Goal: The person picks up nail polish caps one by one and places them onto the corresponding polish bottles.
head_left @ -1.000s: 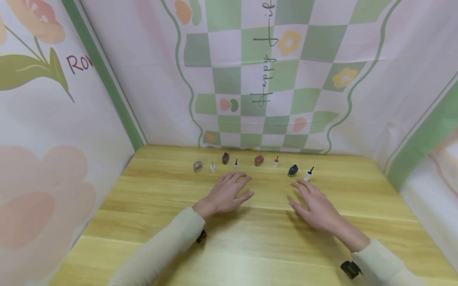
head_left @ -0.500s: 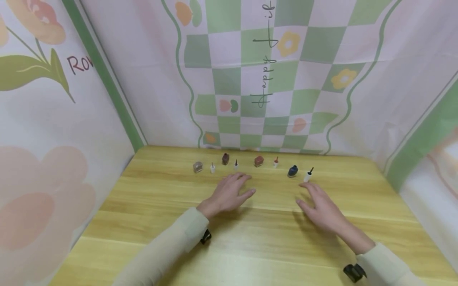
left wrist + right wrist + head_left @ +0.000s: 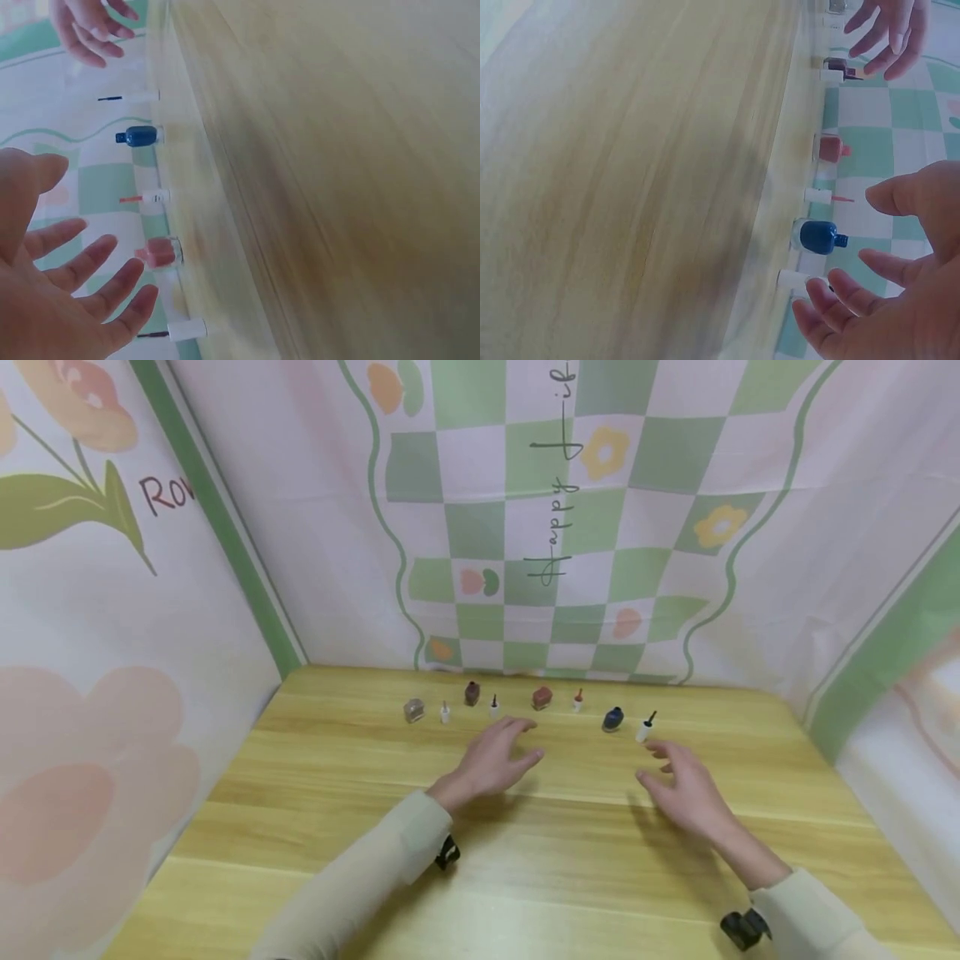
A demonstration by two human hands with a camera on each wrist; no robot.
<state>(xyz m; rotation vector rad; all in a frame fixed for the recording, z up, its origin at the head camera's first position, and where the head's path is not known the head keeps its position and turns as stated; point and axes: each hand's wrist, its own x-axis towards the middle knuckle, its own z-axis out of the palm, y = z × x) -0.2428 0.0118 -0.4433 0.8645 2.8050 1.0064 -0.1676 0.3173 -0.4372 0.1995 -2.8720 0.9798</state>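
Observation:
My left hand (image 3: 495, 758) hovers over the table, fingers loosely spread and holding nothing, in front of the dark maroon nail polish bottle (image 3: 472, 694) and its white brush cap (image 3: 494, 706). My right hand (image 3: 688, 789), also holding nothing, is just in front of a white cap with a dark brush (image 3: 646, 727). Beside that cap stands the blue nail polish bottle (image 3: 819, 237). Between the hands, further back, are a red nail polish bottle (image 3: 160, 253) and a white cap with a red brush (image 3: 577, 701). Each cap stands with its brush up.
At the left end of the row are a clear greyish nail polish bottle (image 3: 414, 710) and its white brush cap (image 3: 445, 713). Beneath everything is a wood-grain table (image 3: 525, 877). Patterned cloth (image 3: 337, 568) hangs behind the table and at its sides.
Both hands have drifted slightly to the right, and the right hand has drawn a little toward me. The bottles and caps have stayed in place.

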